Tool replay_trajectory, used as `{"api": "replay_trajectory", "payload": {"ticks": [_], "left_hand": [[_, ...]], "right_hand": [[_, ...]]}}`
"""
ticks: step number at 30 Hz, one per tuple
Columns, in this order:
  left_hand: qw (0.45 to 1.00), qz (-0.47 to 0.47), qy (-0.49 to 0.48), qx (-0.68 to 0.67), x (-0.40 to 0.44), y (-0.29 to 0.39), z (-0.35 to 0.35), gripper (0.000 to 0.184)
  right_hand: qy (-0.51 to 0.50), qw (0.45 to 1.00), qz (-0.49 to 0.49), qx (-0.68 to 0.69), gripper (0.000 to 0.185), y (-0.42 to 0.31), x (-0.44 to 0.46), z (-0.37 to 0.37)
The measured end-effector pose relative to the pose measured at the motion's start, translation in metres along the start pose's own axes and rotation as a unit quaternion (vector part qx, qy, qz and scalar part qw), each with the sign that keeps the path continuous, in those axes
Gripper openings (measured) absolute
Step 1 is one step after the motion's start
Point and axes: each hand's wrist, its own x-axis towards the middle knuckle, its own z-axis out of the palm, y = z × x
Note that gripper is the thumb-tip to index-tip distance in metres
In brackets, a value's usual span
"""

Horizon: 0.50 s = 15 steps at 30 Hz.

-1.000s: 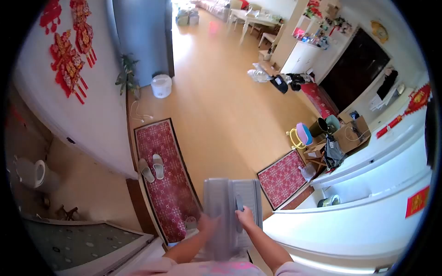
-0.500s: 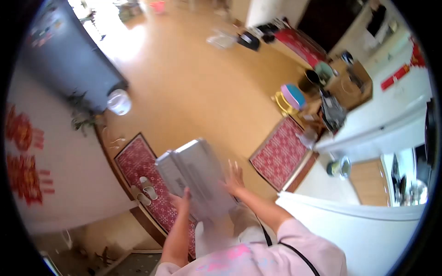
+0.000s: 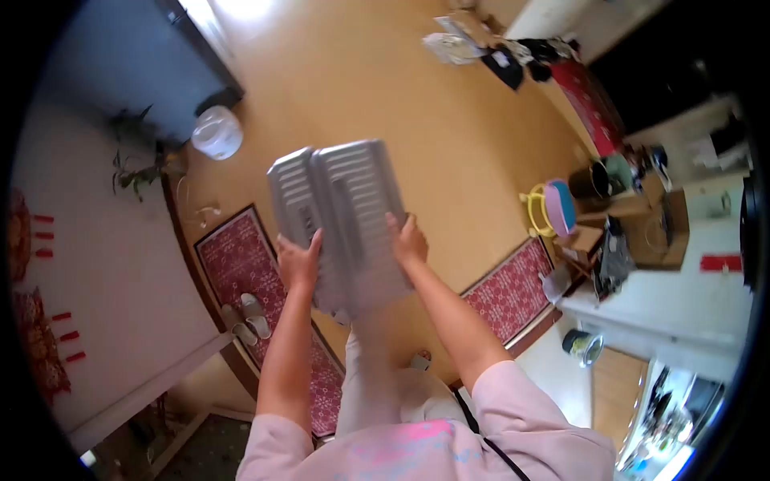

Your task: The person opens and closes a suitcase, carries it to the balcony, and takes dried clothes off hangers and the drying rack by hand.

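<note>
Your right hand [image 3: 411, 242] has come in against one side of the grey case [image 3: 365, 192], opposite your left hand [image 3: 298, 263], so both probably share its weight, though blur hides its near end, as it hangs before you above the floor [image 3: 385, 96].

From the gray case [image 3: 362, 200], bare floor [image 3: 353, 88] opens at twelve o'clock; a white bucket [image 3: 217, 133] obstructs ten, a black bag [image 3: 503, 67] one to two, a stool [image 3: 555, 207] three.

A home, with slippers [image 3: 256, 317] and 2 mats [image 3: 507, 293]
</note>
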Motion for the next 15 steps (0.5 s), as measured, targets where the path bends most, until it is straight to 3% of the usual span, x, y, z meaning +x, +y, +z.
{"api": "replay_trajectory", "payload": {"ticks": [9, 13, 15], "left_hand": [[0.995, 0.064, -0.079, -0.006, 0.261, 0.090, -0.036, 0.116], [0.997, 0.025, -0.052, 0.043, 0.354, 0.146, -0.043, 0.112], [0.997, 0.032, 0.005, 0.069, 0.389, 0.168, -0.037, 0.110]], "right_hand": [[0.050, 0.996, 0.009, -0.072, 0.080, -0.130, 0.199, 0.009], [0.067, 0.995, 0.019, -0.069, 0.082, -0.201, 0.299, 0.022], [0.063, 0.995, 0.023, -0.073, 0.084, -0.229, 0.347, 0.027]]}}
